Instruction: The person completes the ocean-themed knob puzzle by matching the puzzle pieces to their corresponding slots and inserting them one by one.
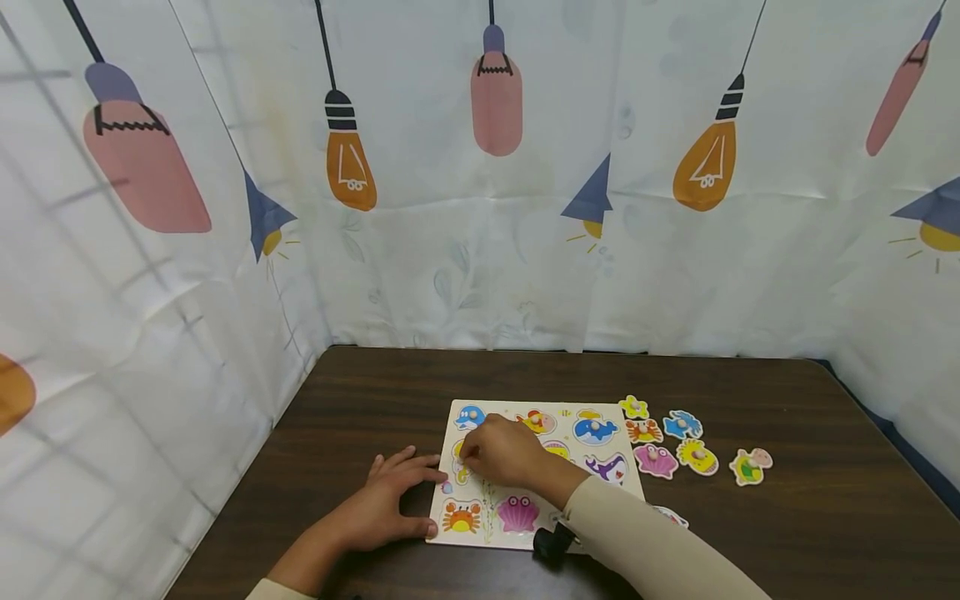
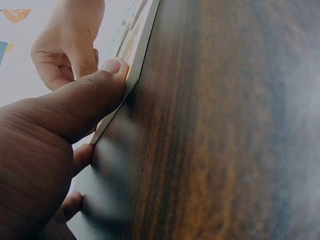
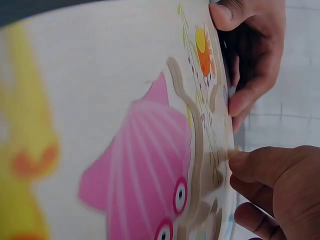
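Observation:
A white wooden puzzle board point(image 1: 547, 536) with sea-animal pictures and recesses lies on the table. My left hand point(image 1: 386, 507) rests at its left edge with fingers spread. In the left wrist view, the thumb point(image 2: 95, 97) presses on the board's edge. My right hand point(image 1: 504, 450) reaches across the board, pinching at a yellow puzzle piece point(image 1: 460, 475) in the middle of the left column; the fingers mostly hide it. The right wrist view shows the right thumb and fingers point(image 3: 245, 162) close to the board, beyond the pink shell picture point(image 3: 150, 145).
Right of the board lie several loose pieces: a yellow star point(image 1: 633, 407), a crab point(image 1: 643, 431), a blue fish point(image 1: 682, 424), a pink shell point(image 1: 656, 461), a yellow fish point(image 1: 697, 457) and a turtle point(image 1: 751, 467). Another piece point(image 1: 672, 516) is partly under the right sleeve. A printed curtain point(image 1: 480, 275) stands behind.

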{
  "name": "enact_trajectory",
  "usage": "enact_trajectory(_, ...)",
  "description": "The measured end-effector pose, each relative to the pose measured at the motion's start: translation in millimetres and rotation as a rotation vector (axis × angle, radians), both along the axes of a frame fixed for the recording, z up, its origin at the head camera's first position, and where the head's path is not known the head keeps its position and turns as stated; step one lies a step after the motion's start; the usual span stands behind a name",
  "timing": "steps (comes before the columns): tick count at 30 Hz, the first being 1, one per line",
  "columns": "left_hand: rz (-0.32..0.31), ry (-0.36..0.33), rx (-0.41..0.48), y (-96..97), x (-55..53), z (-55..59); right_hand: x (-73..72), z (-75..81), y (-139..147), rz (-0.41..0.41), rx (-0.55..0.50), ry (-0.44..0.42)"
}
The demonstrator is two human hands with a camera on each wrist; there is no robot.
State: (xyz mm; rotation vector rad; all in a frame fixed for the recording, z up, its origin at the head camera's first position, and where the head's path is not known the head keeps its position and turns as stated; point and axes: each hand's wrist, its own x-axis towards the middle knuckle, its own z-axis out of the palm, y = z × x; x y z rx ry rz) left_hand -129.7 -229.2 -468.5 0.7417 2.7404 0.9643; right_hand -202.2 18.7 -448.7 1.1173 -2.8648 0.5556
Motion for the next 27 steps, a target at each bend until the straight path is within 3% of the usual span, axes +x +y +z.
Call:
enact_trajectory(18,0.018,-0.005,-0.02,-1.1,-0.7,1.0,10.0,6.3,64.1,-0.095,0.005,-0.111)
enact_trajectory(27,0.016,-0.012,-0.021,0.1,-0.6,2.0,19.6,9.7,96.3,-0.112,-0.01,-0.104)
